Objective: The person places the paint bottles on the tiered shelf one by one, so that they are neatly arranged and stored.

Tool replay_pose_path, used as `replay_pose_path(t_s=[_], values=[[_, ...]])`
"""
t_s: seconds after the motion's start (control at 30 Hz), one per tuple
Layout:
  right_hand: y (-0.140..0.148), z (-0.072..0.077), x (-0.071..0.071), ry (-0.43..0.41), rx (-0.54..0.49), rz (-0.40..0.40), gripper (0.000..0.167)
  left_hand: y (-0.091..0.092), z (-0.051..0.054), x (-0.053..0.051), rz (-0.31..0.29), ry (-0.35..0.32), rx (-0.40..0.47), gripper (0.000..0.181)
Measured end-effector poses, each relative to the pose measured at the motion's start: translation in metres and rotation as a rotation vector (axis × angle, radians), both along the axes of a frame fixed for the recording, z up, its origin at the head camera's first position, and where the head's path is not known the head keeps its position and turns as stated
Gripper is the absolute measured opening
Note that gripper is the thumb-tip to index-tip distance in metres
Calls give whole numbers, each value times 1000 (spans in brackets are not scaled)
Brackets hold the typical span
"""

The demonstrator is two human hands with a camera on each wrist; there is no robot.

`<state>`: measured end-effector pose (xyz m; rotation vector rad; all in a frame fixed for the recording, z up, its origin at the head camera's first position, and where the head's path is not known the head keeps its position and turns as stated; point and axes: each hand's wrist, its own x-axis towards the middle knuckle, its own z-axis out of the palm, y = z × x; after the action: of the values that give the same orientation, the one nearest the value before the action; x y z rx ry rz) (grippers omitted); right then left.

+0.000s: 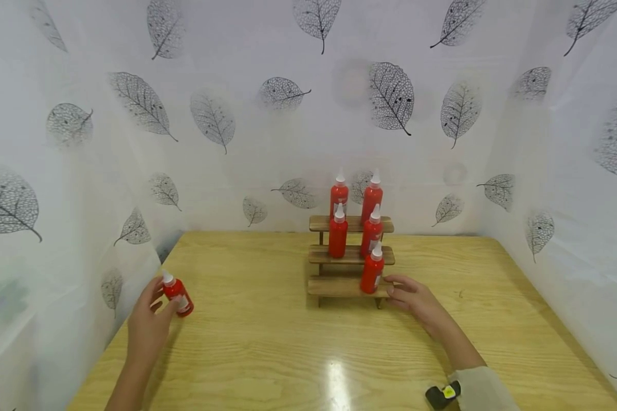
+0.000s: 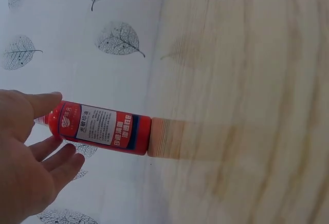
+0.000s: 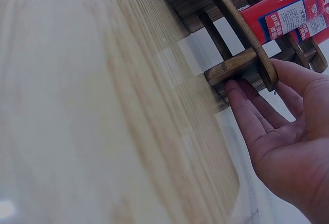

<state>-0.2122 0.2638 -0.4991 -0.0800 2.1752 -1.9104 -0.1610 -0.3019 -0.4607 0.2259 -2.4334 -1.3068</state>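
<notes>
At the table's left side, my left hand (image 1: 150, 325) holds a red ink bottle (image 1: 180, 298) with a white pointed cap. Thumb and fingers lie on opposite sides of its upper part in the left wrist view, and the bottle's base (image 2: 146, 135) meets the tabletop. My right hand (image 1: 423, 308) grips the right end of the lowest step of a three-step wooden rack (image 1: 334, 285). The right wrist view has the fingers under the step and the thumb at its edge. A matching red bottle (image 1: 372, 274) stands on that step, near the hand.
Two red bottles stand on the middle step, the left one (image 1: 337, 237) apart from the right one (image 1: 371, 237). Two more are on the top step. A black object with a yellow mark (image 1: 442, 395) is beside the right sleeve. Leaf-print sheeting (image 1: 267, 148) encloses the wooden table (image 1: 257, 354).
</notes>
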Motion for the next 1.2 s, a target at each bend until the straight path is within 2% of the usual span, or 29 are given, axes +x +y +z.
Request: replay_pose_path(t_s=[0.2, 0.5, 0.73, 0.9, 1.07, 1.2], values=[[1, 0, 0, 1, 2, -4, 58, 1, -2, -6, -27, -34, -23, 69], [2, -1, 1, 0, 1, -7, 58, 0, -6, -15, -30, -77, 49, 68], [1, 0, 3, 4, 11, -2, 54, -2, -8, -15, -4, -34, 79, 66], [1, -1, 0, 6, 1, 2, 56, 0, -4, -17, 23, -14, 70, 63], [1, -1, -2, 21, -7, 9, 56, 11, 2, -16, -8, 1, 56, 62], [1, 0, -1, 19, -17, 14, 56, 26, 5, -12, -70, -6, 61, 62]])
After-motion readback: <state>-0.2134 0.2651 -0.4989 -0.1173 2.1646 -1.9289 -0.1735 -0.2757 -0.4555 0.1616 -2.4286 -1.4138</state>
